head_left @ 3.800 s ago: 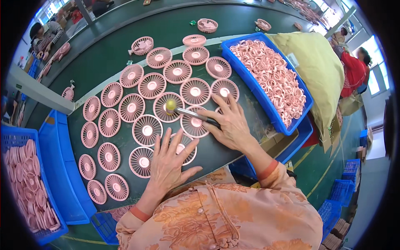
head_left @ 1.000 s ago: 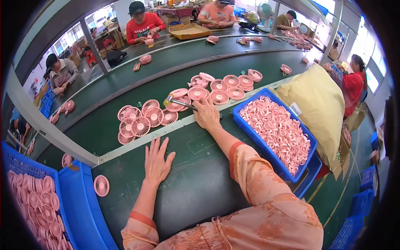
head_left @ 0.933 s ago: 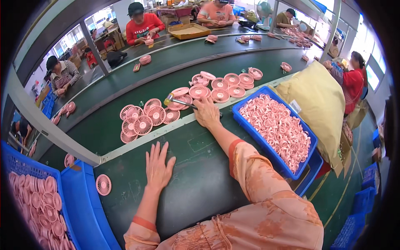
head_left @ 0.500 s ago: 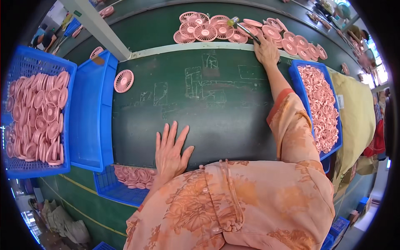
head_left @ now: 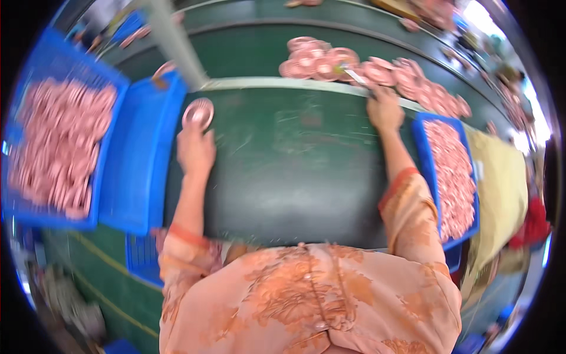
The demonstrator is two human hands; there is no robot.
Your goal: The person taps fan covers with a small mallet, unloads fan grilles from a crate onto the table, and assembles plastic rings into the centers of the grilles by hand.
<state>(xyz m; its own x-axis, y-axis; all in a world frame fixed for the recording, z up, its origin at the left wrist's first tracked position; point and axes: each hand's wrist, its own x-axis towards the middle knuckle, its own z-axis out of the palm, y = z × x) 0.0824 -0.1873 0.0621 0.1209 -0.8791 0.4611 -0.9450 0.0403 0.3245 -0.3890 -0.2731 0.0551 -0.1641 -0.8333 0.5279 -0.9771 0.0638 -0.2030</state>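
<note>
the left hand (head_left: 196, 150) has its fingers at the near edge of a lone pink slotted disc (head_left: 198, 112) at the far left of the green worktop (head_left: 283, 171); with the blur, i cannot tell whether they pinch it or only rest against it. if the hold is slight, the thin rim could slip away or skid toward the blue tray (head_left: 134, 177) just beside it.

the right hand (head_left: 386, 112) is closed around a small mallet (head_left: 355, 76), whose yellow-green head reaches over the pale rail (head_left: 283, 84) to the loose pink discs (head_left: 321, 62) on the green belt (head_left: 253, 56). these overlap in an uneven spread, so a sideways sweep of that head could push some off the pile or scratch them. the right hand's own reach is cramped too: a careless pull back could knock the blue bin (head_left: 433, 177) of small pink rings (head_left: 453, 177) near that forearm.

further left, the blue crate (head_left: 53, 219) is heaped with more discs; one added carelessly might slide off the top.
</note>
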